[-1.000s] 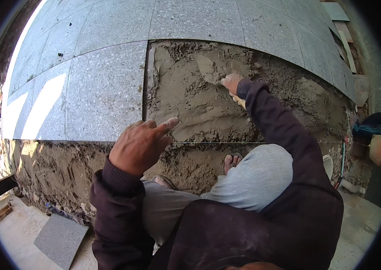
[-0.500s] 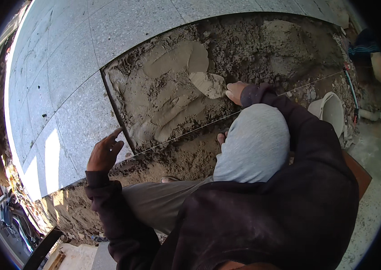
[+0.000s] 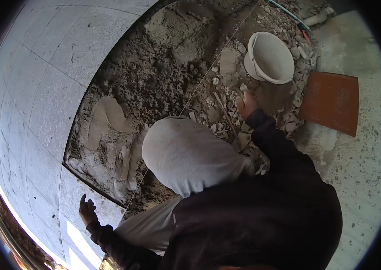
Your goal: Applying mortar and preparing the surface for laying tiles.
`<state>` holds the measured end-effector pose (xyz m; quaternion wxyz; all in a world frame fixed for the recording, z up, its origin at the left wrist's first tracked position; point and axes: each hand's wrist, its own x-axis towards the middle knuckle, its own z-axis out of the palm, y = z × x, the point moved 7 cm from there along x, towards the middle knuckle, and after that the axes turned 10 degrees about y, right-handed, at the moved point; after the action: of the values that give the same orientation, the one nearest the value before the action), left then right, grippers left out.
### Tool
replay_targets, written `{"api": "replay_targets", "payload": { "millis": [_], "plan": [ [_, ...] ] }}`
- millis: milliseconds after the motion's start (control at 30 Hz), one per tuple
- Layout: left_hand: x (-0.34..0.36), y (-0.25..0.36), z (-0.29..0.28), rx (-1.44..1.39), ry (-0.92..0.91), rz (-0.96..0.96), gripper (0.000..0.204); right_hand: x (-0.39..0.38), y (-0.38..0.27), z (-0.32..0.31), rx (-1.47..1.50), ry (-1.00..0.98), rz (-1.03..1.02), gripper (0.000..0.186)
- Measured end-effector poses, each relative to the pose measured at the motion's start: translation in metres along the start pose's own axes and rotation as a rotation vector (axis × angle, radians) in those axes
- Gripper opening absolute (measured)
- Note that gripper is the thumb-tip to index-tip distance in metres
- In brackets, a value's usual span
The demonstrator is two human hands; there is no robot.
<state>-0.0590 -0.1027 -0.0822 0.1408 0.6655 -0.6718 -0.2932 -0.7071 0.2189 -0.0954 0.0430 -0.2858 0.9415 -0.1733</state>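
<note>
My left hand (image 3: 87,210) hovers over the grey speckled paving slabs (image 3: 42,135) at the lower left. Its index finger points out and the others are loosely bent, with nothing in them. Over on the right, my right hand (image 3: 247,105) is closed above broken rubble (image 3: 213,118), just on the near side of a white bucket (image 3: 272,58). What its fingers grip is hard to make out, and no trowel blade shows clearly. Wet mortar (image 3: 105,119) with smooth smears lies in the bed between the slabs and my grey-trousered knee (image 3: 186,153).
A taut string (image 3: 208,69) runs along the bed's right side. Beyond it are a thin stick (image 3: 224,111), a reddish-brown board (image 3: 330,103) and a pale concrete floor (image 3: 357,180). A mound of mortar (image 3: 177,27) rises at the far end, near a pipe (image 3: 318,17).
My view has swung right, towards the bucket. My right hand, earlier holding a mortar-covered trowel over the bed, has moved across the string to the rubble. My left hand has come off the slab's edge.
</note>
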Motion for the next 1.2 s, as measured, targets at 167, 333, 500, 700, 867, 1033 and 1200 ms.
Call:
{"api": "replay_targets", "payload": {
  "millis": [167,333,500,700,867,1033,1200],
  "plan": [
    [0.006,-0.022,0.020,0.199,-0.079,-0.072,0.046,-0.027,0.057,-0.048,-0.140,0.148,0.234,0.038],
    [0.012,-0.022,0.013,0.057,0.049,-0.131,0.059,0.082,0.133,-0.128,-0.616,-0.030,0.351,0.030],
    [0.010,-0.003,0.023,-0.015,0.036,-0.040,0.059,0.163,0.151,-0.079,-0.665,-0.139,0.317,0.025],
    [-0.001,0.008,0.021,0.069,0.004,0.005,0.048,0.140,0.178,-0.065,0.195,-0.281,0.666,0.032],
    [0.015,0.038,-0.002,0.397,0.242,0.246,0.021,0.111,0.155,-0.118,0.165,-0.085,0.473,0.024],
    [0.050,0.038,-0.042,0.312,0.490,0.179,0.017,0.093,0.058,-0.117,0.125,-0.045,0.051,0.020],
    [0.033,0.011,-0.051,0.121,0.489,-0.187,0.042,0.040,-0.107,-0.007,-0.013,-0.372,-0.612,0.025]
  ]
}}
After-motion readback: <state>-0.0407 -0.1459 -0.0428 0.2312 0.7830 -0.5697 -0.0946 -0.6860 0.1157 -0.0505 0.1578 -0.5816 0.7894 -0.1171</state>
